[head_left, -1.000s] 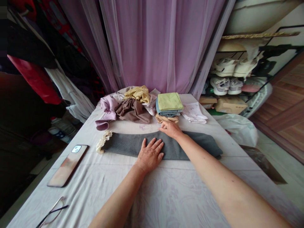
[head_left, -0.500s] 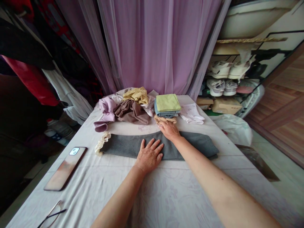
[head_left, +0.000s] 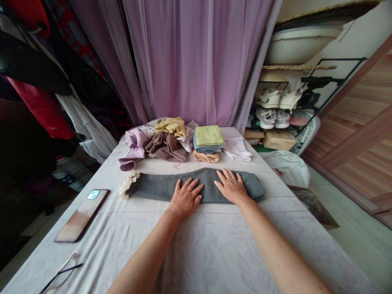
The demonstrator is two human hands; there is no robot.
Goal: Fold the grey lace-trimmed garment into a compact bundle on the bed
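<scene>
A dark grey garment (head_left: 156, 188), folded into a long strip, lies crosswise on the table; it looks like a pair of trousers. Its left end has a cream ruffled waistband (head_left: 130, 183). My left hand (head_left: 185, 198) rests flat on the middle of the strip with its fingers spread. Flat on the right part of the same cloth is my right hand (head_left: 232, 186), fingers apart. Just beyond it stands a stack of folded clothes, with a green piece (head_left: 209, 135) on top, blue-grey cloth (head_left: 207, 148) below and a peach piece (head_left: 206, 157) at the bottom.
A loose heap of clothes, with a brown garment (head_left: 167, 148) and a yellow one (head_left: 171, 126), lies at the back left. White folded cloth (head_left: 237, 149) sits right of the stack. A phone (head_left: 82, 216) and glasses (head_left: 63, 272) lie at the left. Shoes (head_left: 274, 118) stand on a rack.
My right hand has moved from beside the peach cloth back and right onto the grey garment. The left hand stays flat on it. The view has shifted slightly.
</scene>
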